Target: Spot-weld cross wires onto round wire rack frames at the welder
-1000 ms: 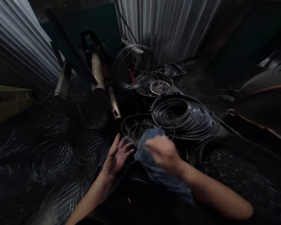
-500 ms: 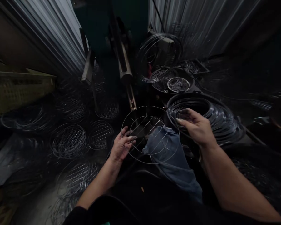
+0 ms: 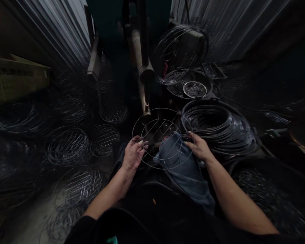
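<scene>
A round wire rack (image 3: 163, 136) lies roughly level above my lap, in front of me. It has a large outer ring, a smaller inner ring crossed by slanted parallel wires, and short wires between the rings. My left hand (image 3: 134, 152) pinches its left side, thumb and fingers at the rings. At the opposite side, my right hand (image 3: 198, 145) grips the outer ring between thumb and fingers. Just beyond the rack's far edge is a metal machine arm (image 3: 146, 109) with a pointed lower end. Under the rack shows a blue-jeans knee (image 3: 181, 156).
Right of the rack sits a big coil of wire (image 3: 234, 132). Behind it, a round dish (image 3: 195, 89) holds small metal pieces. Stacks of wire racks (image 3: 67, 145) cover the floor at left. A dark tub of small bits (image 3: 266, 193) stands at lower right.
My right hand has come in from above the wire coil and closed on the rack's right rim. My left hand still holds the left side. The camera view has shifted slightly.
</scene>
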`<state>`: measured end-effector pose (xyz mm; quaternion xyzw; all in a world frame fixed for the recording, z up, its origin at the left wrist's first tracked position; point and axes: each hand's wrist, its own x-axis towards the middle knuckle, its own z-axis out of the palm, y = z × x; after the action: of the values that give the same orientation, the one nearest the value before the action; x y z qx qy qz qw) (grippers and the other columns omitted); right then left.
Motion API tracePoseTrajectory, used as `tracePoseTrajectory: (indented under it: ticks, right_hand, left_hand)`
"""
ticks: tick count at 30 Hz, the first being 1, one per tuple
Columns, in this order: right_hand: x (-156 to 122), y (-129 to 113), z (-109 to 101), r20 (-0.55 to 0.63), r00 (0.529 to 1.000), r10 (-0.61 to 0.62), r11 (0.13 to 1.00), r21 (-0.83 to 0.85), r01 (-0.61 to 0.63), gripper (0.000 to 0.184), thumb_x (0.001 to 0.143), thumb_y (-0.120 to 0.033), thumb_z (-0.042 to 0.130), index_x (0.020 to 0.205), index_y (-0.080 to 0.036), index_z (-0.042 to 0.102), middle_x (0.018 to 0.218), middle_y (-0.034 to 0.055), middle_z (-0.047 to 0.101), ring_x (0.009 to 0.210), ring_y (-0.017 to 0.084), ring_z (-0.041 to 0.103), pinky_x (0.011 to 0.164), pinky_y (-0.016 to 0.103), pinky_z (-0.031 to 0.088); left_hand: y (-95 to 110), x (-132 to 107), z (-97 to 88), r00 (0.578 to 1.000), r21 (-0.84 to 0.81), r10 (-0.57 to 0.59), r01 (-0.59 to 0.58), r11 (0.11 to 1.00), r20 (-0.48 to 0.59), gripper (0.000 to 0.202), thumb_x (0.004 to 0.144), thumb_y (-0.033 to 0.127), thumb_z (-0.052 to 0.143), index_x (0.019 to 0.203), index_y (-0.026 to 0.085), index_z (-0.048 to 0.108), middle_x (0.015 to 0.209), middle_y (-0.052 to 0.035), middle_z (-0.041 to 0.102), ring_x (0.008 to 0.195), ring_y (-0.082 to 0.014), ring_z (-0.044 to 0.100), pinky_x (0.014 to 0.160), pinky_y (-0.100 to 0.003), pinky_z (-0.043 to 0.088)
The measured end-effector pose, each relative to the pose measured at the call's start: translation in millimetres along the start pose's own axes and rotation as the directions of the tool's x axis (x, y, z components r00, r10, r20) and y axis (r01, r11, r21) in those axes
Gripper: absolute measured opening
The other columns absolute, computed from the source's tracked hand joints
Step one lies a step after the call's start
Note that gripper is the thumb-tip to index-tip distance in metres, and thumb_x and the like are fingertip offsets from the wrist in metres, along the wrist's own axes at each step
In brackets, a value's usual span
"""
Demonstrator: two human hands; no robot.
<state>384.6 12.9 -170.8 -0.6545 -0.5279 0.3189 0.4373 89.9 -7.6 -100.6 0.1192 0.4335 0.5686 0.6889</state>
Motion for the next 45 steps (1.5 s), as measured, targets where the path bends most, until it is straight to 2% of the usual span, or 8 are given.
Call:
tracePoseTrajectory:
  ticks: [3,7,12,16,25,30,35,45]
  right_hand:
    - [-2.8,23.5,-14.9,-0.177,0.983,-0.048,0.965,-0.261,0.001,0.031,0.068,-0.034,0.059,0.093,-0.019,0.07,0.096,0.0112,0.072,0.097,0.029,0.064,0.094,0.049,0.047]
    - [7.8,36.1,-35.6,-0.291,0.948,0.131,0.934,-0.284,-0.216,0.037,0.059,-0.031,0.067,0.093,-0.017,0.071,0.096,0.013,0.072,0.095,0.032,0.065,0.092,0.053,0.048]
    - [10.1,-9.0,-20.0,-0.199,0.961,0.191,0.977,0.137,-0.166,0.043,0.054,-0.041,0.079,0.091,-0.02,0.071,0.085,0.0059,0.071,0.076,0.023,0.066,0.072,0.04,0.055]
    - [5.0,-62.5,7.6,0.018,0.976,0.219,0.868,0.454,-0.203,0.046,0.06,-0.053,0.079,0.09,-0.019,0.067,0.079,0.0042,0.069,0.061,0.017,0.063,0.051,0.028,0.047]
    - [12.7,-122.8,26.2,0.369,0.928,0.05,0.803,0.537,-0.257,0.045,0.072,-0.057,0.064,0.104,-0.027,0.058,0.121,0.0069,0.063,0.091,0.021,0.067,0.067,0.033,0.054]
    - [4.3,-139.9,35.5,0.344,0.932,0.119,0.73,0.606,-0.317,0.031,0.066,-0.028,0.073,0.095,-0.022,0.063,0.098,0.0027,0.067,0.057,0.009,0.057,0.049,0.023,0.045]
    - [-3.2,-145.7,35.7,0.303,0.936,0.181,0.693,0.636,-0.34,0.027,0.065,-0.021,0.073,0.09,-0.019,0.067,0.069,-0.0012,0.06,0.055,0.01,0.057,0.044,0.02,0.04]
    - [-10.9,-152.4,36.0,0.245,0.947,0.209,0.67,0.669,-0.321,0.027,0.062,-0.017,0.075,0.088,-0.016,0.07,0.063,0.0012,0.065,0.053,0.012,0.06,0.043,0.018,0.044]
  left_hand:
    - [3.5,1.5,-4.5,0.999,-0.013,-0.051,0.051,0.999,-0.006,0.034,0.067,0.01,0.073,0.097,0.016,0.058,0.097,-0.0046,0.063,0.087,-0.0213,0.067,0.079,-0.036,0.051]
    - [15.1,-0.8,-10.5,0.996,-0.011,-0.093,0.093,0.996,-0.01,0.03,0.071,0.014,0.071,0.098,0.015,0.058,0.097,-0.0067,0.064,0.085,-0.0234,0.068,0.074,-0.036,0.053]
    - [32.3,-7.1,-18.4,0.996,0.029,-0.086,0.085,0.996,0.03,0.029,0.074,0.017,0.07,0.101,0.016,0.059,0.104,-0.0079,0.063,0.086,-0.0224,0.069,0.069,-0.032,0.054]
    - [43.8,-10.1,-21.8,0.996,0.049,-0.067,0.065,0.997,0.056,0.028,0.076,0.019,0.069,0.103,0.016,0.06,0.105,-0.0079,0.063,0.086,-0.0231,0.069,0.068,-0.032,0.055]
    - [79.2,-2.8,-19.2,0.965,0.216,-0.198,0.159,0.963,0.173,0.037,0.087,0.037,0.062,0.11,0.009,0.061,0.102,-0.0156,0.065,0.077,-0.0248,0.071,0.055,-0.026,0.053]
    - [94.5,1.2,-11.7,0.972,0.135,-0.158,0.135,0.982,0.174,0.048,0.093,0.048,0.048,0.111,0.005,0.059,0.099,-0.0183,0.067,0.082,-0.0249,0.071,0.057,-0.025,0.055]
    - [95.9,1.8,-12.9,0.969,0.094,-0.158,0.142,0.985,0.189,0.048,0.096,0.047,0.04,0.106,0.005,0.062,0.097,-0.0192,0.068,0.084,-0.024,0.071,0.06,-0.024,0.056]
    - [95.7,-0.8,-9.0,0.973,0.053,-0.162,0.155,0.987,0.164,0.04,0.095,0.041,0.046,0.092,0.006,0.064,0.092,-0.0174,0.068,0.082,-0.0225,0.071,0.056,-0.021,0.054]
